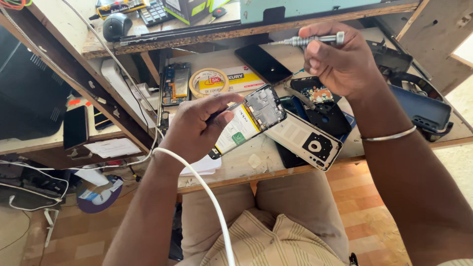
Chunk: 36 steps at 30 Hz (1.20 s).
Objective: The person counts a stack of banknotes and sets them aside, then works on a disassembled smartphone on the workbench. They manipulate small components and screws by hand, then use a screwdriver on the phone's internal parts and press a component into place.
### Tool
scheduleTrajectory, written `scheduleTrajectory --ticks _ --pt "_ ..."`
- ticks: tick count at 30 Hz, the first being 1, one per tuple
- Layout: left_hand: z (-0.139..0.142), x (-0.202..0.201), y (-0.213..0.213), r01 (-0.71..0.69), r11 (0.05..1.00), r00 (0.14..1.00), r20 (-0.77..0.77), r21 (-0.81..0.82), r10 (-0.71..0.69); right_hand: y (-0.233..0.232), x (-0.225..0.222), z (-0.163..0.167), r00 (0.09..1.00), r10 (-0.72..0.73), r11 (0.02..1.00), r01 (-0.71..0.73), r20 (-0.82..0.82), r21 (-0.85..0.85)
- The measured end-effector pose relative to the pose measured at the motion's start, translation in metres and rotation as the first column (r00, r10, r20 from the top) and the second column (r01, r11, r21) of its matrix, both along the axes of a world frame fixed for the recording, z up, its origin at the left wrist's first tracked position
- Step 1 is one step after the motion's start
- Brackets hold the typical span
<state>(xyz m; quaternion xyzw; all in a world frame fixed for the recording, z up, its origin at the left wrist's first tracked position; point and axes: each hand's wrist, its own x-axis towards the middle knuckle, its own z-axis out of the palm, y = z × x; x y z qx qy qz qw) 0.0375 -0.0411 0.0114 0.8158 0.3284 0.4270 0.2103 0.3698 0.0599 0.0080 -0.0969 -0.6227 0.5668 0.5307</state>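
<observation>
Right now my left hand (197,130) grips the opened smartphone with its yellow battery and grey metal shield (249,120) above the near bench edge, while my right hand (340,61) pinches a knurled silver precision screwdriver (308,40) raised farther off, so unscrewing seems underway and the tip needs seating squarely on a shield screw.

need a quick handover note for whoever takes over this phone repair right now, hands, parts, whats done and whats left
Left hand: holds the opened phone tilted above the bench, back off, battery and board exposed.
Right hand: raised, gripping a small metal screwdriver, tip clear of the phone.
Parts: removed back cover lies on the wooden bench just under the phone; a black frame with a small circuit board sits behind it; tape roll further back.
Done: back cover off.
Left: the internals still sit in the phone; reassembly not begun.
</observation>
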Motion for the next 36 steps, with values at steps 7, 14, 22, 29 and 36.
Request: scheduleTrajectory --ticks 7,14,22,29,36 --pt "-0.021 0.002 0.001 -0.035 0.998 0.999 -0.007 -0.056 0.035 -0.014 -0.013 -0.014 0.989 0.141 0.989 -0.143 0.037 0.043" --pt "-0.02 0.0 0.0 -0.028 0.998 0.999 0.023 -0.064 0.03 -0.034 -0.031 -0.017 0.928 -0.096 0.971 0.008 0.359 0.24" --pt "-0.022 -0.001 0.003 -0.015 0.999 1.0 0.024 -0.031 0.016 -0.041 -0.042 -0.017 0.958 -0.019 0.981 -0.038 0.287 0.189" --pt "-0.023 0.001 0.001 -0.039 0.995 0.999 -0.019 -0.09 0.038 -0.045 -0.047 -0.013 0.956 -0.009 0.955 -0.078 0.292 0.287" --pt "-0.024 0.002 0.003 -0.016 1.0 0.999 -0.028 -0.02 0.016 -0.049 -0.05 -0.017 0.936 -0.044 0.982 -0.023 0.349 0.185"
